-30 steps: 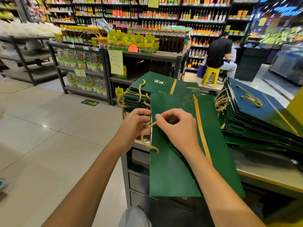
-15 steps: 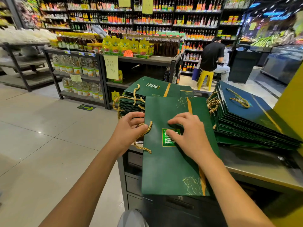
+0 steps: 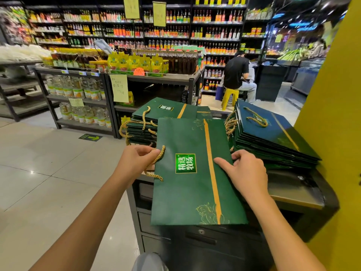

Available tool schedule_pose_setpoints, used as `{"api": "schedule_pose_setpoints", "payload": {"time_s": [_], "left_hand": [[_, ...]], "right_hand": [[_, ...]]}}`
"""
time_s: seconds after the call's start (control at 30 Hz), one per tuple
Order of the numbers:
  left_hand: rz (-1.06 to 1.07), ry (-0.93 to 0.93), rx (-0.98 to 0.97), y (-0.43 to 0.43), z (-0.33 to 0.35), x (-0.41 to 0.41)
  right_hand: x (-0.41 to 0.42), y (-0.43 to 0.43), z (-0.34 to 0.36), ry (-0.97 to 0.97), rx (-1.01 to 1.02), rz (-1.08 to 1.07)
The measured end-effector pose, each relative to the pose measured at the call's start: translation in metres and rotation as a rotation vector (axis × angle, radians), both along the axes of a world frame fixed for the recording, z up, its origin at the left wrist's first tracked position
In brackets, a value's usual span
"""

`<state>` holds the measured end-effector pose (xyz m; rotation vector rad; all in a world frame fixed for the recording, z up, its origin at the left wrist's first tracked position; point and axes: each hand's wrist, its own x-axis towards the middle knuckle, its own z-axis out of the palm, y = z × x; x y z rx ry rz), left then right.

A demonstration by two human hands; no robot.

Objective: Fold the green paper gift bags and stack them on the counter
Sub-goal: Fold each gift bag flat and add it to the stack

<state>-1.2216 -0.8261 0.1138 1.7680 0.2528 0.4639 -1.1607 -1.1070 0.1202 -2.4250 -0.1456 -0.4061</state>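
Looks well underway to me. The green gift bag (image 3: 187,173) in hand is already flat, logo side up, lying lengthways over the front of the surface (image 3: 289,189) with its near end sticking out past the edge. I can't tell if it's resting there or held just above. The left hand (image 3: 136,159) has its fingers (image 3: 148,151) curled round the bag's left edge, right where the gold rope handle (image 3: 154,166) loops out. The right hand (image 3: 244,173) holds the opposite edge, thumb laid on top beside the gold stripe and the other fingers curled over the side. So both hands are gripping this one bag, neither is spread open.

What's done: two piles of flattened bags sit on the surface — the left stack (image 3: 166,112) just behind the held bag and the right stack (image 3: 273,133) beside the right hand, which is a good many bags deep and a bit fanned out.

What's left, as I read it: this bag isn't on either pile, so it needs setting on one. I can't see any unfolded bags waiting, so no idea how many more there are to go
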Motion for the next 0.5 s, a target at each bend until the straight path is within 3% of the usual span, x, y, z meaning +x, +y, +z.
{"api": "schedule_pose_setpoints", "payload": {"time_s": [0.2, 0.5], "left_hand": [[0.064, -0.002, 0.3, -0.004, 0.003, -0.009], [0.053, -0.311, 0.032, -0.004, 0.075, -0.029]], "right_hand": [[-0.001, -0.003, 0.004, 0.001, 0.18, 0.087], [-0.015, -0.006, 0.071, -0.226, 0.592, 0.268]]}}
